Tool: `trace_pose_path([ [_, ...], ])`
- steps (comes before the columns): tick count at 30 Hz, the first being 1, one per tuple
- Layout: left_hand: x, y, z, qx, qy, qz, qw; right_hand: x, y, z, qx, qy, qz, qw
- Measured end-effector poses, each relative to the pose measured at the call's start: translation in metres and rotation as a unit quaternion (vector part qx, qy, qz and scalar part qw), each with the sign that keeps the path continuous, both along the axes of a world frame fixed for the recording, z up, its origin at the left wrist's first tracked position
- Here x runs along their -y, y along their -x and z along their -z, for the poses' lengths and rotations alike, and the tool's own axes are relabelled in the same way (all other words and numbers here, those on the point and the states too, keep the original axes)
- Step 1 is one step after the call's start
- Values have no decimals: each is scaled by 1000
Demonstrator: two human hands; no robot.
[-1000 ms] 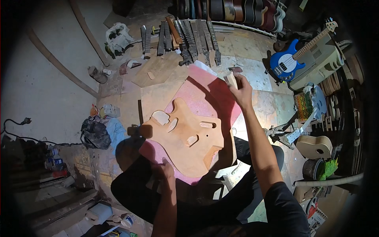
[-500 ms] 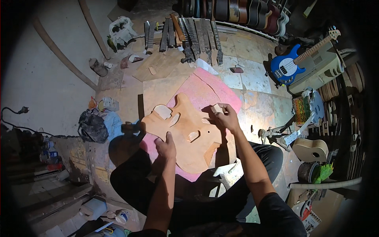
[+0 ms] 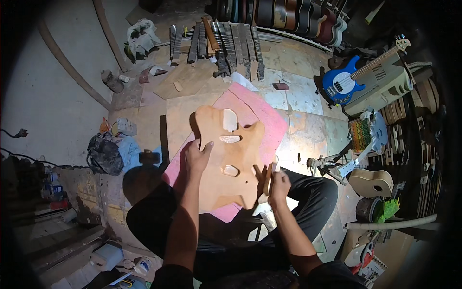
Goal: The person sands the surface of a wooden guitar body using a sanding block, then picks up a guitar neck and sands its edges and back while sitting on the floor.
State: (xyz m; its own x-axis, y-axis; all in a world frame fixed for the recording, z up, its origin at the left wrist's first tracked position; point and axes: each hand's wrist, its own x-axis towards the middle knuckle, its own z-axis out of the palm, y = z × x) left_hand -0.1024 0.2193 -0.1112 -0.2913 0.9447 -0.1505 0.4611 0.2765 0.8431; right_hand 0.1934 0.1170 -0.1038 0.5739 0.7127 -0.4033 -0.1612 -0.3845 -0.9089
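An unpainted wooden electric guitar body, with cut-out cavities, lies over a pink board in front of my lap. My left hand grips its left edge, thumb on top and the other fingers hidden beneath. Beside the lower right edge of the body, my right hand is closed around a small pale block. Most of the block is covered by the fingers. Whether it touches the wood, I cannot tell.
Several guitar necks lie in a row at the far side. A blue bass guitar leans at the right, above an acoustic guitar body. Black and blue bags sit on the left, near the wall.
The guitar body has turned clockwise on the pink board. My right hand, with the pale block, has come nearer to me, and my left hand has shifted up along the left edge.
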Motion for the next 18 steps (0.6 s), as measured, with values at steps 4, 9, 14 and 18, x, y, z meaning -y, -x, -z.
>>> trace_pose_path([
  [4, -19, -2, 13, -98, 38, 85, 991, 28, 11, 7, -131, 60, 29, 989],
  [9, 1, 3, 12, -45, 30, 67, 996, -9, -32, 4, -65, 167, -153, 972],
  [14, 44, -6, 27, -251, -11, 26, 968, -75, 15, -18, 352, -136, -311, 872],
  [18, 78, -22, 30, -376, -7, -20, 926, -117, 10, -7, 501, -139, -355, 777],
])
